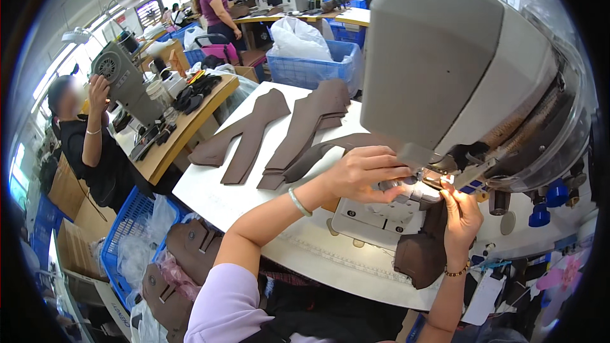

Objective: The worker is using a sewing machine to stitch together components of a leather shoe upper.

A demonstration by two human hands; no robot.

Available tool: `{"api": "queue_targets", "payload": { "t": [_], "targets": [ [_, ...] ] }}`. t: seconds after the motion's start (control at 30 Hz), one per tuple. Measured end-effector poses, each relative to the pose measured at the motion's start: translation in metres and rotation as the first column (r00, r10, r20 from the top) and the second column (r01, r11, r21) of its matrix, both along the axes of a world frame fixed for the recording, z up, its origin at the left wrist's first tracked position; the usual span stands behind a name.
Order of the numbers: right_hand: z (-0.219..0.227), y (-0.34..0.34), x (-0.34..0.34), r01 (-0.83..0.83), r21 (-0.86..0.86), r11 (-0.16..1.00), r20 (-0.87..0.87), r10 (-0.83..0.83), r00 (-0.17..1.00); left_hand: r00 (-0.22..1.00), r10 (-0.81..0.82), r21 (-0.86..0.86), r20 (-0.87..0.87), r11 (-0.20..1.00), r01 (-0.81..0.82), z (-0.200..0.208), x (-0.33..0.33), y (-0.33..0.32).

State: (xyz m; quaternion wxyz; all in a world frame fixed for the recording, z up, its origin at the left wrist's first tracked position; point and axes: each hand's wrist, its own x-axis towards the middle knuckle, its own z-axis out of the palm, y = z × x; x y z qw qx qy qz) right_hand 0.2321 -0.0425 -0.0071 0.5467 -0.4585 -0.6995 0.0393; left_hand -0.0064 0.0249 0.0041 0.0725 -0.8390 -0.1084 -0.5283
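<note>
A large grey sewing machine (pixel 438 57) stands over the white table, its small lamp lighting the needle area. My left hand (pixel 368 174) reaches in from the left, fingers closed at a small metal part beside the needle; what they grip is hidden. From the right, my right hand (pixel 462 216) comes up to the same lit spot with thumb and fingertip pinched together. Something tiny and pale shows at that fingertip, too small to name. Just left of my right wrist, a brown leather-like piece (pixel 419 259) hangs over the machine's bed. A long brown strip (pixel 330 151) curves behind my left hand.
Stacked brown cut pieces (pixel 311 127) and a crossed pair (pixel 244 133) lie on the white table (pixel 210 194). A blue crate (pixel 136 228) with plastic bags stands at left, beside more brown pieces (pixel 190 248). Another person (pixel 95 152) works at a machine at left; others stand farther back.
</note>
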Motion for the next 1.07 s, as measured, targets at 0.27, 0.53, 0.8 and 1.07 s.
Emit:
{"api": "queue_targets", "payload": {
  "t": [0.27, 0.53, 0.8, 1.07],
  "targets": [
    [0.000, -0.001, -0.001, -0.014, -0.019, 1.000, -0.010, 0.014, 1.000, 0.998, -0.031, -0.006, 0.051, 0.999, 0.032, 0.000, 0.002, -0.001],
    [-0.004, 0.000, -0.001, -0.109, 0.055, 0.993, 0.024, 0.108, 0.994, 1.000, -0.013, -0.043, 0.005, 0.999, 0.013, -0.009, 0.000, -0.006],
    [-0.010, 0.004, -0.006, -0.072, 0.085, 0.994, -0.040, 0.076, 0.996, 0.838, 0.235, -0.854, 0.493, 0.318, 0.412, -0.052, 0.001, -0.047],
    [-0.001, 0.001, -0.004, 0.072, 0.059, 0.996, -0.056, -0.068, 0.996, 0.580, 0.315, -0.646, 0.751, 0.170, 0.744, -0.010, 0.030, -0.009]
  ]
}}
